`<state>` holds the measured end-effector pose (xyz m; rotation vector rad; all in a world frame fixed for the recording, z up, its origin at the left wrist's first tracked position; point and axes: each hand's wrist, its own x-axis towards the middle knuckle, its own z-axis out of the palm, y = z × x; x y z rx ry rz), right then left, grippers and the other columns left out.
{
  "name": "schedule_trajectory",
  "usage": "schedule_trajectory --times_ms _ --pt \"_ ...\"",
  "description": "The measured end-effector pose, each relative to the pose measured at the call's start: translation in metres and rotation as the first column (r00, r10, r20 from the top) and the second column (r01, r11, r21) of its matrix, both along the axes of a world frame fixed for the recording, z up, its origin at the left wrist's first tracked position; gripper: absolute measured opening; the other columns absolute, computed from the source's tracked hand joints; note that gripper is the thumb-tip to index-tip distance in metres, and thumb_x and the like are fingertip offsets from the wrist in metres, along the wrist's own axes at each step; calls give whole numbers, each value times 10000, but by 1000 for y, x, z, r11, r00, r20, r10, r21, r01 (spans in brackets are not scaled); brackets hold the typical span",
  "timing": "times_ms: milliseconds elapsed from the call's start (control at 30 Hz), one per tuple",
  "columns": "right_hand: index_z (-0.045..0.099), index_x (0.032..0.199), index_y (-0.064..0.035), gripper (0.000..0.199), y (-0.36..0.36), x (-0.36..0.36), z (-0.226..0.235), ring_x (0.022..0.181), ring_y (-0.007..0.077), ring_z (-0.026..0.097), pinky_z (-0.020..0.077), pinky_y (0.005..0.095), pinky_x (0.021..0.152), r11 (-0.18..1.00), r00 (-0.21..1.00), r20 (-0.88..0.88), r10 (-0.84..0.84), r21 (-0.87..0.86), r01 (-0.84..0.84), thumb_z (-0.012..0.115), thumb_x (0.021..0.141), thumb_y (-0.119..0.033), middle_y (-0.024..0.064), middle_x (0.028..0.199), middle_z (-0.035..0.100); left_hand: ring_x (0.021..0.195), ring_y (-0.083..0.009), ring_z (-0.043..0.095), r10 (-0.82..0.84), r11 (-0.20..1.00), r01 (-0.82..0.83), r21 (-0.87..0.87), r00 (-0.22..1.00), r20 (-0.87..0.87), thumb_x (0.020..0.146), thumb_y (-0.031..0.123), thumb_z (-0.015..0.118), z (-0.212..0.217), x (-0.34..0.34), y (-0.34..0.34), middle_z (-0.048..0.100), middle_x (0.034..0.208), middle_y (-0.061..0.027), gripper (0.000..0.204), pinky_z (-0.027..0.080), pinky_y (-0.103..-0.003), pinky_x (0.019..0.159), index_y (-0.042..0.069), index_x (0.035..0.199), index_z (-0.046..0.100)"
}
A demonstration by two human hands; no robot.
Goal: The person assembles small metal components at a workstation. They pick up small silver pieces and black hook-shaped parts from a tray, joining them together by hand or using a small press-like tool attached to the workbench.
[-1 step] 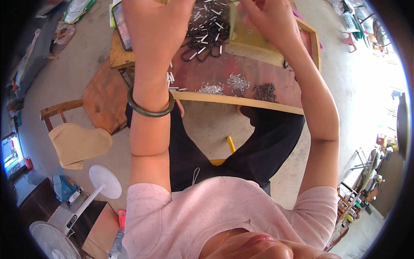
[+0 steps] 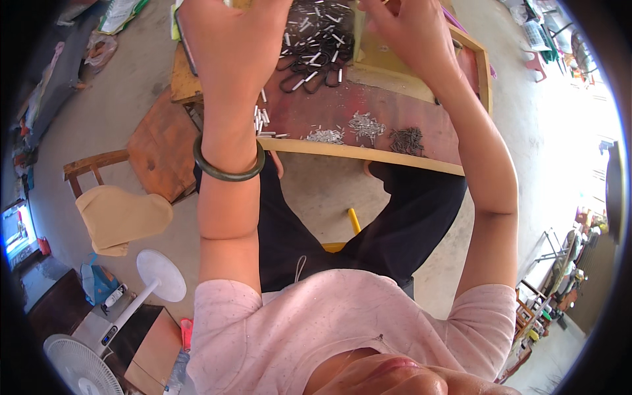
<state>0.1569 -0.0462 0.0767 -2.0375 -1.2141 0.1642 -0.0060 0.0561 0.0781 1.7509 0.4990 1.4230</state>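
Both hands raised over worktop (image 2: 368,112), top of view.

L hand (image 2: 234,39): fingers curled together, tips cut off by frame edge, grip contents can't tell; dark green bangle (image 2: 227,170) on wrist. R hand (image 2: 408,29): fingers bunched, pinch contents can't tell. Black metal clips (image 2: 316,46) piled between hands on worktop. Near front edge: silver pins (image 2: 365,125), dark pins (image 2: 407,139), well apart from hands.

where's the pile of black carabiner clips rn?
Head view, top centre: the black carabiner clips lie on the red-topped workbench, between the left hand and right hand, beyond the small metal-part piles.
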Motion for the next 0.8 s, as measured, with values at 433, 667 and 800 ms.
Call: schedule_trajectory --times_ms 433,667,800 --pt "708 900 -59 125 11 -87 -91 947 230 653 576 355 778 673 516 525 677 -159 -722 644 802 -102 68 959 624 812 -57 582 -190 957 196 -213 981 49 1014 182 694 -13 -32 -3 660 888 -3 204 457 -213 752 -20 992 676" --pt "697 873 -65 101 14 -84 -80 915 215 652 561 342 760 599 365 619 695 -218 -771 640 819 -128 48 922 629 780 -61 585 -143 985 138 -104 988 -51 1008 168 695 -25 -42 6 656 852 -8 198 455 -217 712 -22 957 674" --pt "676 847 -72 92 11 -85 -80 906 201 647 539 323 746 595 198 719 666 -352 -722 624 838 -146 23 885 616 757 -57 584 -173 975 167 -150 985 -28 1007 164 695 -24 -42 6 656 834 -5 195 454 -214 699 -18 941 673"
